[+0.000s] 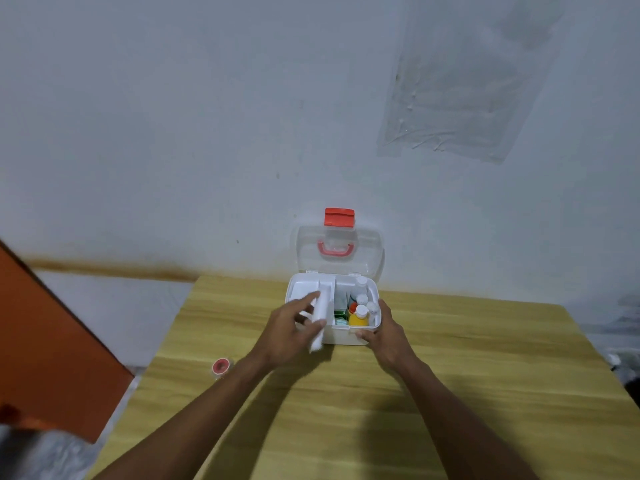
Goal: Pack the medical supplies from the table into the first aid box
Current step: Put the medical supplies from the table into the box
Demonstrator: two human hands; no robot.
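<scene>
The left hand [289, 336] pinches a white roll [319, 322], likely gauze, its long axis running 6 to 12 o'clock, far end over the box [346, 336]'s left tray; it looks soft and slightly blurred. At 3 o'clock the right hand [384, 336] grips the box's near right corner. Tape [220, 367] lies at 9 o'clock, nearer the left hand. Beyond, bottles [360, 315] stand inside; the lid [341, 252] is up.
</scene>
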